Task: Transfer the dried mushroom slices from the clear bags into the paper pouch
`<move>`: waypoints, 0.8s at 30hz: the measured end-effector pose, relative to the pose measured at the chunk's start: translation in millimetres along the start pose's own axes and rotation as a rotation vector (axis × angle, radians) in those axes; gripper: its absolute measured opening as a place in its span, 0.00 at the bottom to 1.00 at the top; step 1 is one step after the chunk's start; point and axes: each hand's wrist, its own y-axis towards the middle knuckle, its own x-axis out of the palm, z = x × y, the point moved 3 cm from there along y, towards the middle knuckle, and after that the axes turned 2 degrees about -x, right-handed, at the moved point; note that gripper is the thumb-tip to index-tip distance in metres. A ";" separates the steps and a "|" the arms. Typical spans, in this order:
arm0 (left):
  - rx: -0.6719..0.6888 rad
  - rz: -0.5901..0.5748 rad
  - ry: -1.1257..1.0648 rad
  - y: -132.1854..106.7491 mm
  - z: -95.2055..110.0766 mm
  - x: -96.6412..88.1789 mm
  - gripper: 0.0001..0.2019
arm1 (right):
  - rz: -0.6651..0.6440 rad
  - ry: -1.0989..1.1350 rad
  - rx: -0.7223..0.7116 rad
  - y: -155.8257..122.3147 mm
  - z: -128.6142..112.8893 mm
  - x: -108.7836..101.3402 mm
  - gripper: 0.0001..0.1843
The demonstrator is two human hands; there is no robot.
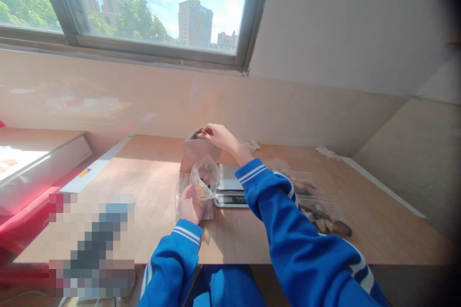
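My left hand (190,205) grips a small clear plastic bag (205,180) with a few dark and tan pieces inside, holding it upright just above the wooden table (151,187). My right hand (218,136) reaches forward to the open top of a brown paper bag (192,153) that stands behind the clear bag; its fingers are pinched together at the bag's mouth, and what they hold is hidden. Both arms wear blue sleeves with white stripes.
A small digital scale (230,187) sits right of the clear bag. More clear bags with brown pieces (324,218) lie to the right under my right arm. Crumpled white paper (326,152) lies by the wall. A blurred patch covers the table's near left.
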 end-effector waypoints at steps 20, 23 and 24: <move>0.031 0.018 0.092 -0.3 -0.9 -0.6 0.23 | 0.336 -0.025 -0.173 -19.2 -26.2 16.0 0.15; 0.035 0.012 0.102 -1.4 -0.3 0.8 0.23 | 0.374 0.215 -0.070 -36.8 -25.4 3.2 0.12; 0.037 0.008 0.098 -1.5 -0.1 1.1 0.23 | 0.307 0.301 -0.027 -43.6 -23.2 2.2 0.12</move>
